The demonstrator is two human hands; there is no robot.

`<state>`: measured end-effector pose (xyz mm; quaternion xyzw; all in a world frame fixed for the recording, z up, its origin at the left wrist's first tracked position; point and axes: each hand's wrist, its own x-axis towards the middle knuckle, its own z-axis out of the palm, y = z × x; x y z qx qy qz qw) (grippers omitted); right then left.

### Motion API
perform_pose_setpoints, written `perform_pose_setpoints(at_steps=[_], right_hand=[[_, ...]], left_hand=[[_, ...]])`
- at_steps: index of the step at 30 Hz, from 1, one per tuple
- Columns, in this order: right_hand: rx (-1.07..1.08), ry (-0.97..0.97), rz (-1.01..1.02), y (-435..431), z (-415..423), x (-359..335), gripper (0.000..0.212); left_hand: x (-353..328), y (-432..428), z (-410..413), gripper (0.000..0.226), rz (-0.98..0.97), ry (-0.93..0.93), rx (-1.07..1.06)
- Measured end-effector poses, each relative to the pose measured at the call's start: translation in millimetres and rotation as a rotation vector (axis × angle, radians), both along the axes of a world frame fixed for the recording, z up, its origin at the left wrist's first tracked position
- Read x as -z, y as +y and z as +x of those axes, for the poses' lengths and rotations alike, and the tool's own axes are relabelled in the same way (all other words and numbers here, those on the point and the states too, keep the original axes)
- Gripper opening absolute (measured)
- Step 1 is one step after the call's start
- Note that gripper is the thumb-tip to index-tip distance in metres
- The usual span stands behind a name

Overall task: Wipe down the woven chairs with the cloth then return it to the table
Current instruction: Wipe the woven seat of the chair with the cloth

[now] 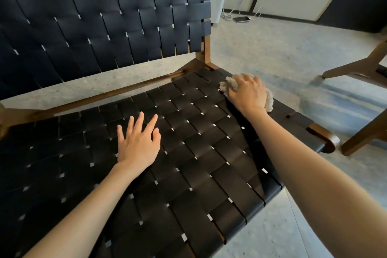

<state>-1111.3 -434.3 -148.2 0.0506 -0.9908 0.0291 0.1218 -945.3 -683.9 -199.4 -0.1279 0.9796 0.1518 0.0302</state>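
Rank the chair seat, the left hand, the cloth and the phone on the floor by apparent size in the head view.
1. chair seat
2. left hand
3. cloth, mostly hidden under the right hand
4. phone, far from the camera, so its true size is unsure

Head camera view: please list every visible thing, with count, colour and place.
woven chair: one, black straps on brown wood, left and centre
cloth: one, beige, crumpled on the seat's far right corner
wooden frame: one, brown, right edge, cut off
phone: one, dark, on the floor by the wall
cables: a few, white, beside the phone
floor: one, grey, around the chair
left hand: one, flat on the seat
right hand: one, grips the cloth
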Motion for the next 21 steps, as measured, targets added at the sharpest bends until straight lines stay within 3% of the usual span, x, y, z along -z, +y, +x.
perform_pose_setpoints(at_steps=[4, 9, 13, 17, 21], right_hand=[[-0.089, -0.058, -0.063, -18, 7, 5, 0.041], [-0.376, -0.216, -0.099, -80, 58, 24, 0.047], [-0.559, -0.224, -0.172, -127, 87, 37, 0.044], [-0.588, -0.170, -0.053, -113, 63, 36, 0.048], [-0.340, -0.049, 0.091, -66, 10, 28, 0.045]], left_hand=[[5, 1, 1, 0.052, -0.014, 0.029, -0.008], [4, 1, 3, 0.052, -0.014, 0.072, -0.005], [3, 1, 7, 0.054, -0.014, 0.076, -0.050], [5, -2, 5, 0.055, -0.024, 0.020, -0.050], [5, -4, -4, 0.056, -0.048, -0.029, -0.014]])
